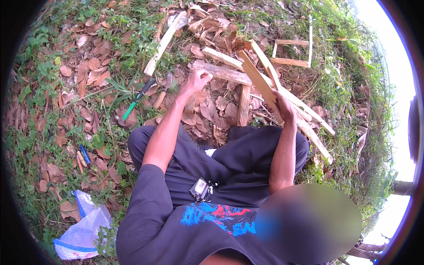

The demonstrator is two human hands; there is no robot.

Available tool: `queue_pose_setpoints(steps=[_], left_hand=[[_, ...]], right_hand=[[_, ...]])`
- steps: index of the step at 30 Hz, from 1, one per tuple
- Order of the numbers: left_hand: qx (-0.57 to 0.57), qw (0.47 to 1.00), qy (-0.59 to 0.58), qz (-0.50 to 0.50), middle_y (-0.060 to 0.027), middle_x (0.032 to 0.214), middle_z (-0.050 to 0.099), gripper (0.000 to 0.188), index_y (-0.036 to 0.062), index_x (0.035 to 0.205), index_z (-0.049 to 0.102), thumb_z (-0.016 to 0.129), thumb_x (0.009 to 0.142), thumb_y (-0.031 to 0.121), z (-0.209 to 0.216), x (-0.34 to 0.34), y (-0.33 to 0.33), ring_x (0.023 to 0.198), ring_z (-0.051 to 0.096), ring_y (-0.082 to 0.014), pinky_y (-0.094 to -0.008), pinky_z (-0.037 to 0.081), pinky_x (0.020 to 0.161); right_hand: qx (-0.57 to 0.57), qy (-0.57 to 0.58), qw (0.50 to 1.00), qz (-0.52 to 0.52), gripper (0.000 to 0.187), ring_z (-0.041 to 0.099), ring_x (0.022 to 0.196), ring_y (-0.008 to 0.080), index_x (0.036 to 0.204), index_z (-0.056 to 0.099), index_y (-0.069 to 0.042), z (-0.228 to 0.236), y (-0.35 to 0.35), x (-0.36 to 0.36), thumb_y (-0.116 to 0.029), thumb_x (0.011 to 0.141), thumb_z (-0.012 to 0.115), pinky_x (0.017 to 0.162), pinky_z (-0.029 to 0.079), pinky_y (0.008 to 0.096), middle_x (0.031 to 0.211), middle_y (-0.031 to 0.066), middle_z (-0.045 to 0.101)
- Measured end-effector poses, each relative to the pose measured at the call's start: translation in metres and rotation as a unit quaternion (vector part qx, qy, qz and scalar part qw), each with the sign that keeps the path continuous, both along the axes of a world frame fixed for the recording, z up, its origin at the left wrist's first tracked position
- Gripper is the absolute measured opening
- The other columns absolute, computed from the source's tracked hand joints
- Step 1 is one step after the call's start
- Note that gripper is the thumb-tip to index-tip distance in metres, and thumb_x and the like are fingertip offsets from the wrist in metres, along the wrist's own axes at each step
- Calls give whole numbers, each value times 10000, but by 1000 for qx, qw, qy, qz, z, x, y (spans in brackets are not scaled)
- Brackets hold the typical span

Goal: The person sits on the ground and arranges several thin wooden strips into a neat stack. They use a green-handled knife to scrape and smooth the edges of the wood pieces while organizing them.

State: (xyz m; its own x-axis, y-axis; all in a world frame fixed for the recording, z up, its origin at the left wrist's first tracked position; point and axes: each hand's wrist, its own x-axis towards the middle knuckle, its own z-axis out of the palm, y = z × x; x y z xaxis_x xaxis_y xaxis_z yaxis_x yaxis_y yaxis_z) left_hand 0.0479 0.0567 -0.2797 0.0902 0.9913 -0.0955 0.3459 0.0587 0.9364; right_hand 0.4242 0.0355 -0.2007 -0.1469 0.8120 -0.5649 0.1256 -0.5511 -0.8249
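Note:
My right hand [283, 108] is closed around a pair of pale wooden strips [260, 81], which stand tilted and meet near their far ends in a narrow V. My left hand [198, 81] is curled shut beside the left end of a weathered grey-brown board [225, 73]; whether something small is between its fingers cannot be made out. That board lies across the leaves, passing behind the held strips. Below it a short wooden piece [244, 106] points toward my crossed legs. More long pale strips [316, 143] lie beyond and right of my right hand.
Left of my left arm lie a green-and-black-handled hammer [130, 110] and a wooden-handled bladed tool [161, 97]. Farther out are small hand tools [83, 158] and a plastic bag [86, 232]. A long strip [164, 46] and a wooden frame [289, 62] lie on the leafy ground ahead.

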Motion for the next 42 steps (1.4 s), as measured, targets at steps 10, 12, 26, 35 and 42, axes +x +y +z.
queue_pose_setpoints(steps=[10,12,26,35,42], left_hand=[[-107,943,-316,9,-93,990,683,597,10,1277,489,646,881,429,30,7,-11,782,668,-128,-250,492,596],[-155,909,-386,18,-76,930,677,479,16,1196,537,644,899,377,28,10,-11,743,660,-128,-227,487,563],[-53,889,-310,333,-43,744,629,276,29,920,609,558,947,300,15,-92,12,566,578,-103,-238,465,467],[-9,749,-477,461,-156,810,630,316,-75,956,535,545,967,240,-17,-56,29,596,633,-199,-275,578,519],[54,686,-425,588,-156,859,639,335,-84,958,557,548,962,251,-9,-109,20,657,636,-183,-266,566,534]], right_hand=[[-91,104,988,66,471,559,561,155,1228,490,-29,18,-32,-56,-413,986,366,515,470,269,836,153,667],[-89,109,984,111,469,581,579,163,1251,482,-27,10,-31,-53,-401,983,389,539,495,281,868,155,669],[154,43,986,-39,415,628,887,195,1171,545,45,69,-57,42,-318,1016,418,828,526,341,924,99,629],[198,-93,956,-196,169,598,842,121,1109,509,-59,62,-121,107,-184,995,502,763,508,278,921,43,607],[23,-417,905,78,390,623,937,305,1187,477,-15,-2,-101,169,-289,927,572,827,507,382,1030,176,635]])
